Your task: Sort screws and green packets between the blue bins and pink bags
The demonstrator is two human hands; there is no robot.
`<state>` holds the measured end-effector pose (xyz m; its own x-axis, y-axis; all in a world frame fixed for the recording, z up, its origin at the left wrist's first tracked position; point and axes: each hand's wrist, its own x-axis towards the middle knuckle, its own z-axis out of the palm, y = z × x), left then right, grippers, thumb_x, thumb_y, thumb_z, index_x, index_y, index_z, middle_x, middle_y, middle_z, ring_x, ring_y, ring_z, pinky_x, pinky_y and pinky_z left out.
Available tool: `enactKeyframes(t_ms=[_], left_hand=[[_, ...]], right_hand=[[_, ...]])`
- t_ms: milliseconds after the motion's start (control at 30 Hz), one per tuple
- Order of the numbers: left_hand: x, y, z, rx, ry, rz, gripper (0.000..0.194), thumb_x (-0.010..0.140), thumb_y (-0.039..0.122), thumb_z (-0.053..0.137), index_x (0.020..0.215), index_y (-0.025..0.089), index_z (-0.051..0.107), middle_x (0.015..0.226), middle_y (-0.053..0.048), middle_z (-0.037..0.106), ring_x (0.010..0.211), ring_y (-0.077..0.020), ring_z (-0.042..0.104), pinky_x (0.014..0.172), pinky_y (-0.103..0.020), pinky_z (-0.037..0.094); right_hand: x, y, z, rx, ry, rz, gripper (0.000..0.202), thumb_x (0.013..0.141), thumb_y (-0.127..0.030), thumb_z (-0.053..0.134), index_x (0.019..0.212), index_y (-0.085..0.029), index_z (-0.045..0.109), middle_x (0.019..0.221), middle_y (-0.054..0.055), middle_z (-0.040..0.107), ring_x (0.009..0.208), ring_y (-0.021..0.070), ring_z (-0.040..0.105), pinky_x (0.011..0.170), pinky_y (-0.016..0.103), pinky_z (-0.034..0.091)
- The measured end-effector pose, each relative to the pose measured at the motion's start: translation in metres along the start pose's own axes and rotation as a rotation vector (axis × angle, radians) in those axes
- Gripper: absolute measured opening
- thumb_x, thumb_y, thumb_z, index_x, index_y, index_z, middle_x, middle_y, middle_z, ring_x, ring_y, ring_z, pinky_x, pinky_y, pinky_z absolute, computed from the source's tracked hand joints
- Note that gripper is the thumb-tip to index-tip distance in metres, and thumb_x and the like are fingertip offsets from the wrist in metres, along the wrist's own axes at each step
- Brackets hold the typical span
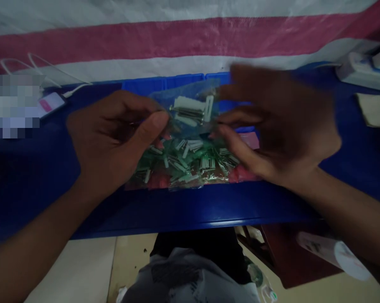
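Between my two hands hangs a clear plastic bag (190, 110) with screws and white wall plugs inside. My left hand (114, 139) pinches its left edge between thumb and fingers. At its right side, my right hand (278, 130) is closed on the edge, its upper part blurred by motion. Beneath, on the blue table (177, 210), lie several more filled bags (183, 164) of screws and white plugs, spread over something pink. Blue bins (145, 85) stand right behind the held bag, partly covered by it and by my right hand.
A white device with a pink screen (52, 104) and a cable sits at the far left. A white power strip (363, 71) is at the back right. Below the table's front edge are a dark red stool (291, 261) and a clear plastic cup (332, 252).
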<state>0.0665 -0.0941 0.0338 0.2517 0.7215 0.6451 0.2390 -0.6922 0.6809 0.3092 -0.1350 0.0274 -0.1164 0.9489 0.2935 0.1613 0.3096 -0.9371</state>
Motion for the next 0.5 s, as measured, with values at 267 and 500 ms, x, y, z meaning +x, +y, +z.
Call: enactKeyframes(t_ms=[267, 500], left_hand=[[-0.004, 0.009, 0.001, 0.054, -0.011, -0.053, 0.019, 0.1, 0.024, 0.08, 0.119, 0.021, 0.08, 0.081, 0.003, 0.08, 0.063, -0.0108, 0.074, 0.06, -0.021, 0.065], [-0.007, -0.005, -0.014, 0.434, -0.097, 0.399, 0.069, 0.095, 0.016, 0.08, 0.153, 0.047, 0.058, 0.155, 0.004, 0.064, 0.118, -0.0253, 0.076, 0.087, -0.038, 0.072]], right_hand=[[0.0, -0.016, -0.004, -0.346, 0.067, -0.279, 0.015, 0.094, -0.042, 0.085, 0.109, -0.04, 0.082, 0.103, -0.002, 0.083, 0.101, 0.0281, 0.081, 0.081, 0.04, 0.07], [0.003, -0.009, 0.004, -0.039, 0.068, -0.261, 0.02, 0.096, -0.024, 0.083, 0.111, -0.037, 0.082, 0.076, -0.007, 0.077, 0.059, 0.0146, 0.072, 0.056, 0.03, 0.064]])
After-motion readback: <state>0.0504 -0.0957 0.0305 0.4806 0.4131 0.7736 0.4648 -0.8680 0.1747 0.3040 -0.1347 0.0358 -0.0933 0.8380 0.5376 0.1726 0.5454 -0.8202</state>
